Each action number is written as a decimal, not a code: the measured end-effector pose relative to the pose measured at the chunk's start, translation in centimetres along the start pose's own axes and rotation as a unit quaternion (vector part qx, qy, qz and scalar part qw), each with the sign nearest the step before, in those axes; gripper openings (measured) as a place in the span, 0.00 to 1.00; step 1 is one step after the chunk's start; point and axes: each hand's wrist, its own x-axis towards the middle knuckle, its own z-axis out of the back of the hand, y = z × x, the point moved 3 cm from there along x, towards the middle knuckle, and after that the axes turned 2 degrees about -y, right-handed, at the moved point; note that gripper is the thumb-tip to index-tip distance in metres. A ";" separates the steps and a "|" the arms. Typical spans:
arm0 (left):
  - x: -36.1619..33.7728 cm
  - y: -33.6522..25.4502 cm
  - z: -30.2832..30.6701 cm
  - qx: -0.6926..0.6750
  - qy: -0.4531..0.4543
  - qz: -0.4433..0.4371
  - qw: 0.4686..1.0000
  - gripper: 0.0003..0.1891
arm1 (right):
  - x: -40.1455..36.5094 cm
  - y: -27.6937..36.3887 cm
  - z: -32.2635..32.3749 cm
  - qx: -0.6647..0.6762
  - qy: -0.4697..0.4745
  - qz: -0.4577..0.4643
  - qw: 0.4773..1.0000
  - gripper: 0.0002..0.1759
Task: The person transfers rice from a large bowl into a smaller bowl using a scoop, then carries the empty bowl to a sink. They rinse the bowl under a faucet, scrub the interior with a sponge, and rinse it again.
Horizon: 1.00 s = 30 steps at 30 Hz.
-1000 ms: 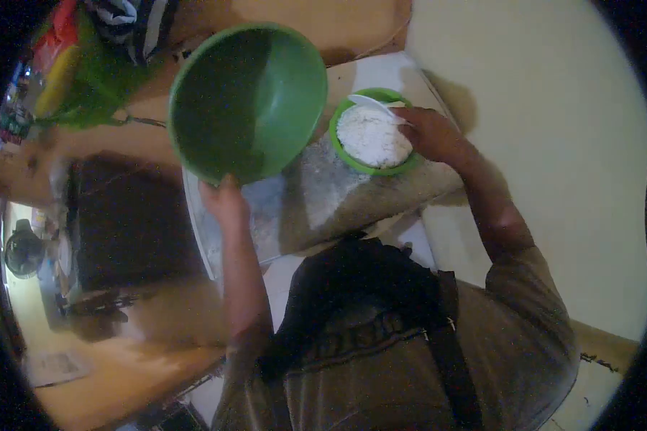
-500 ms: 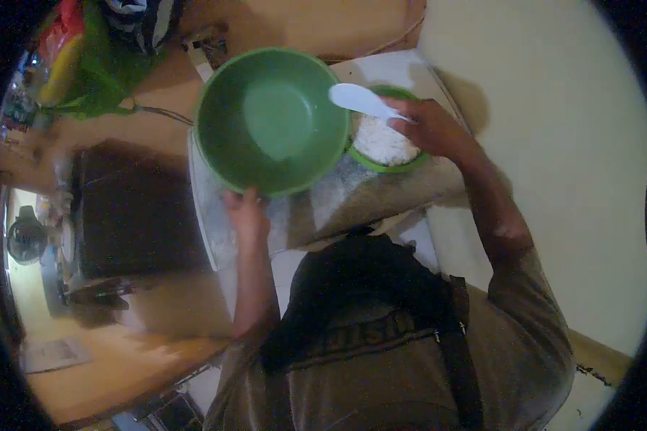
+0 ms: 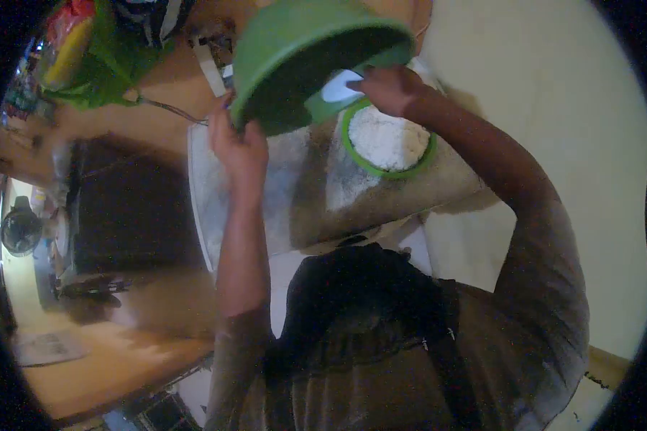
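So the big green basin (image 3: 302,32) was up in the air over the far part of the table (image 3: 273,179), tipped so its mouth faced the near side. The left hand (image 3: 239,140) had it by the near left rim, fingers and thumb curled closed around the edge. The right hand (image 3: 389,90) was up at the right part of the mouth, fingers closed on a white scoop (image 3: 340,86) with its flat end pointing left. Couldn't tell if the scoop actually touched the basin, tbh.

Just on the near side of the right hand sat a smaller green bowl (image 3: 402,174), upright on the table and heaped with white powder (image 3: 388,140). The tabletop looked pretty worn, with pale, whitish patches left of the bowl.

Further out, a big dark box-shaped thing (image 3: 136,208) stood left of the table, with a fan (image 3: 21,228) beyond it at the far left edge. A green bag (image 3: 111,68) was off to the far left, and a plain pale wall (image 3: 553,108) ran along the right.
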 end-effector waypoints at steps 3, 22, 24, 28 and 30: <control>1.4 -0.2 -2.8 -0.015 -0.019 -0.074 0.997 0.23 | -3.8 -3.2 -5.7 -0.041 -0.013 0.067 0.997 0.19; -5.0 8.0 1.3 -0.123 0.014 0.208 0.970 0.21 | -14.9 -8.8 -6.6 0.316 0.193 -0.111 0.922 0.12; -9.1 9.5 4.1 -0.159 0.012 0.269 0.950 0.22 | -14.2 -8.7 -7.6 0.281 0.177 -0.073 0.940 0.13; -16.5 8.7 8.8 -0.182 -0.001 0.505 0.844 0.23 | -12.6 -9.8 -12.7 0.205 0.180 -0.092 0.958 0.17; -19.3 8.8 11.2 -0.148 0.027 0.558 0.816 0.23 | -12.4 -9.8 -13.0 0.200 0.168 -0.108 0.959 0.17</control>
